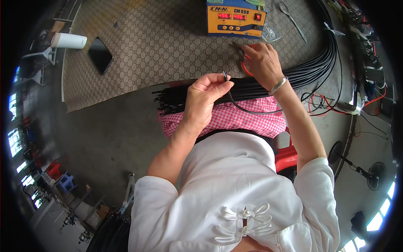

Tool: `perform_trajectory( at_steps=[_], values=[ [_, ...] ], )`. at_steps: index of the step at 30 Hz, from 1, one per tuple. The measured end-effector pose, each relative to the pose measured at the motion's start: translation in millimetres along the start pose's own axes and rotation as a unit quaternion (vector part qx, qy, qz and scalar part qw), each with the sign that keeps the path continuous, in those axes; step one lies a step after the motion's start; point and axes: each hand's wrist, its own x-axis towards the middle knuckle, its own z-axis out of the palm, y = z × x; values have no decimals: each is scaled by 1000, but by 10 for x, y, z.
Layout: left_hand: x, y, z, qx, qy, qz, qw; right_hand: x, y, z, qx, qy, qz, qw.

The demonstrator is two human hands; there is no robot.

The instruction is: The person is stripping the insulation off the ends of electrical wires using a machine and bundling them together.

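My left hand (205, 94) pinches one thin black cable (233, 102) near its stripped end, held up above a thick bundle of black cables (260, 86) that lies across my lap. My right hand (261, 59), with a metal bracelet on the wrist, grips a red-handled tool (244, 67) just past the bundle, close to an orange and blue box with lit red digits (236, 17). A pink checked cloth (235, 117) covers my lap under the cables.
A patterned mat (159, 42) covers the table. On it lie a dark phone (100, 54), a white cylinder (68, 40) and metal tweezers (292, 19). Red and black wires (325, 103) tangle at the right. A fan (371, 172) stands on the floor.
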Motion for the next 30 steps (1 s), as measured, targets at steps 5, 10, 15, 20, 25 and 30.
perform_trajectory(
  at_steps=[5,10,15,20,25,30],
  values=[
    [32,47,20,-37,-4,-6,999,-151,-277,-347,520,-105,177,829],
    [95,74,127,-78,-48,5,996,-354,-589,-345,734,-123,257,617],
    [49,233,186,-118,-91,-10,989,-359,-576,-393,705,-82,243,661],
    [43,231,191,-130,-95,-18,987,-362,-623,-452,703,-73,243,665],
    [29,234,220,-152,-97,-37,983,-380,-621,-452,709,-64,233,662],
    [58,211,183,-161,-114,-43,979,-378,-619,-475,702,-50,225,674]
  ],
)
